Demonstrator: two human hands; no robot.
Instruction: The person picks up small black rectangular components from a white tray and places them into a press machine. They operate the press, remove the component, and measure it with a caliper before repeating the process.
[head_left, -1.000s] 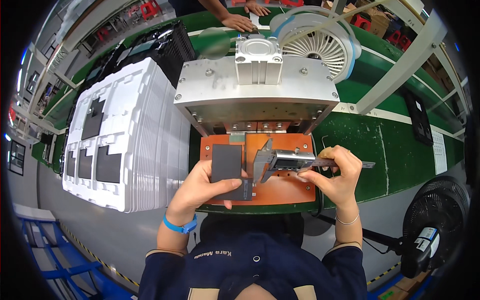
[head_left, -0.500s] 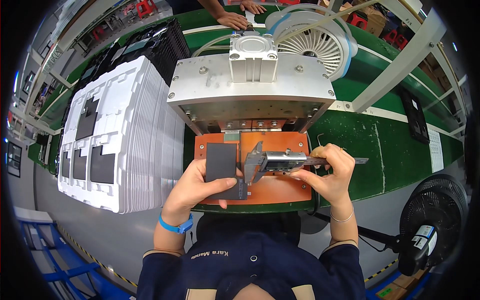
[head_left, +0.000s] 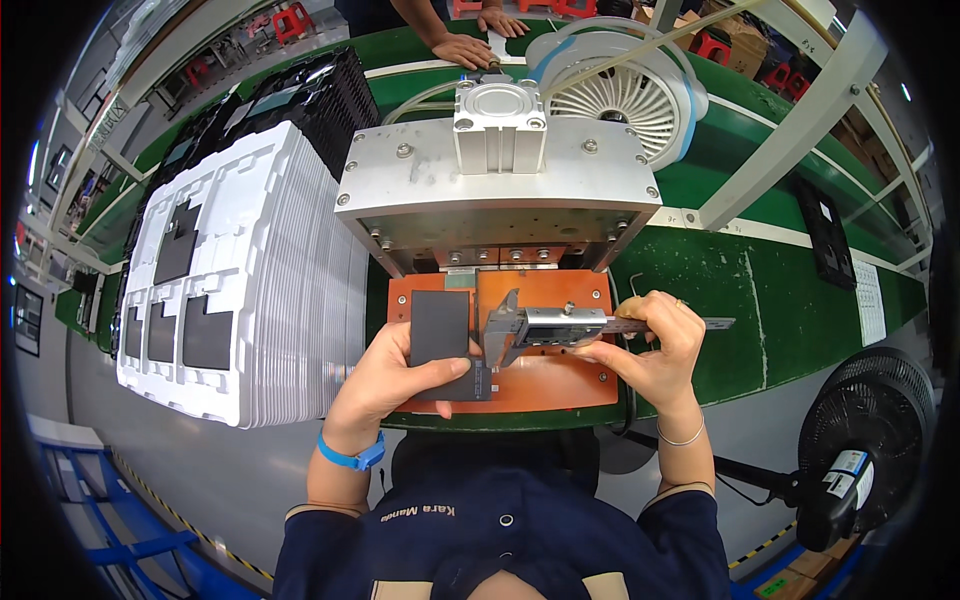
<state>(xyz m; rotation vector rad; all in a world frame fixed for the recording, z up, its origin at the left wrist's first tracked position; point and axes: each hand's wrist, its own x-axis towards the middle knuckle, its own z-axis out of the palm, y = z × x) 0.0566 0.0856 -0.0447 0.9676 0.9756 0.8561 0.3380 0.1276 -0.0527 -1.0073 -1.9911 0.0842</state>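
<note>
My left hand [head_left: 392, 378] holds a flat dark grey rectangular panel [head_left: 441, 334] over the orange base plate [head_left: 556, 381] of a metal press fixture [head_left: 497, 192]. My right hand [head_left: 655, 345] grips a steel caliper [head_left: 560, 327] by its slide. The caliper's jaws [head_left: 499, 340] sit against the panel's right edge. Both hands hover just in front of the press opening.
A tall stack of white foam trays [head_left: 240, 290] holding dark panels stands at the left, with black trays [head_left: 300, 95] behind it. A white round fan [head_left: 625, 95] sits behind the press. Another person's hands [head_left: 470, 45] rest on the green bench [head_left: 760, 270]. A black floor fan [head_left: 865, 440] stands at lower right.
The two hands, panel and caliper keep the same hold. The view has shifted slightly.
</note>
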